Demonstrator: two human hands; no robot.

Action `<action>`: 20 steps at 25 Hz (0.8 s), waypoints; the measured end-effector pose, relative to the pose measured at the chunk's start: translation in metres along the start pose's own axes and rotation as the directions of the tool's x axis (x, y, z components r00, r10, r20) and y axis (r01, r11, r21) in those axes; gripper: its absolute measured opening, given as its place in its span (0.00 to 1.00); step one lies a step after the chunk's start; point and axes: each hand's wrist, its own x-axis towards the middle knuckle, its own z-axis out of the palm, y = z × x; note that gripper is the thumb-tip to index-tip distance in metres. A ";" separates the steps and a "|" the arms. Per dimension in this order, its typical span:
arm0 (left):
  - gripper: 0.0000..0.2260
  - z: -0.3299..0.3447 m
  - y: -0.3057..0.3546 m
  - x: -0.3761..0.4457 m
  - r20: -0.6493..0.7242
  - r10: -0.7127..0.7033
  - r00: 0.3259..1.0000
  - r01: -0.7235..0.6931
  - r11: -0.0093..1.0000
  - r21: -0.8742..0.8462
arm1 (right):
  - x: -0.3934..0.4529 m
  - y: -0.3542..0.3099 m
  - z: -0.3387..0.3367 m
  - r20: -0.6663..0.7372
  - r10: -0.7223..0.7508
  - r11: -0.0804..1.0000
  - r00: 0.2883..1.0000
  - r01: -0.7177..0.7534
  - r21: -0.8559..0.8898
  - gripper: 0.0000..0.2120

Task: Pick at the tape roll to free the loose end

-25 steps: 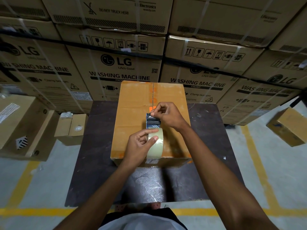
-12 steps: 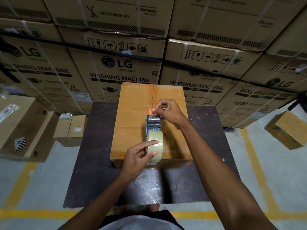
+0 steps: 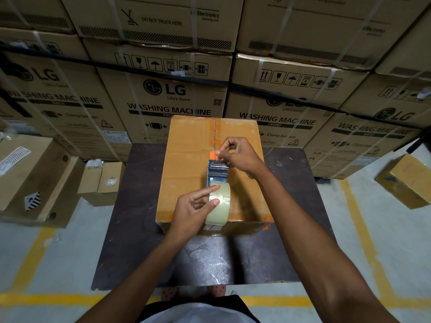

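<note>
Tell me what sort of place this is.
Probably a warehouse: strapped washing machine cartons stacked behind, yellow lines painted on the concrete floor, and a cardboard box being sealed with a tape dispenser on a dark table.

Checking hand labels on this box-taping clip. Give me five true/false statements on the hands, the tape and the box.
1. The right hand pinches the tape end at the far end of the tape dispenser. True.
2. The left hand lies flat on the table. False: it holds the tape roll between thumb and forefinger.
3. The box stands on the floor. False: it stands on the dark table.
4. The box's top flaps are closed. True.
5. The stacked cartons behind the table read "washing machine". True.
</note>
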 end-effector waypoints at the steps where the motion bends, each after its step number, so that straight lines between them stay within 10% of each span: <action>1: 0.17 0.003 -0.002 -0.006 -0.022 0.005 1.000 -0.005 1.000 -0.004 | 0.000 0.001 0.001 -0.023 0.004 1.000 1.000 -0.004 0.000 0.08; 9: 0.16 0.001 -0.006 -0.026 -0.056 0.040 0.998 -0.039 0.999 0.027 | 0.013 -0.014 -0.009 0.119 0.013 1.000 0.993 -0.015 0.010 0.07; 15: 0.11 -0.050 0.008 0.012 -0.290 0.236 0.927 -0.114 0.917 0.381 | 0.010 -0.015 -0.009 0.146 -0.027 0.997 0.989 0.017 0.072 0.07; 20: 0.13 -0.047 0.033 0.092 -0.089 0.096 0.991 -0.064 0.948 0.313 | 0.010 -0.019 -0.010 0.164 -0.037 0.998 0.986 0.028 0.058 0.07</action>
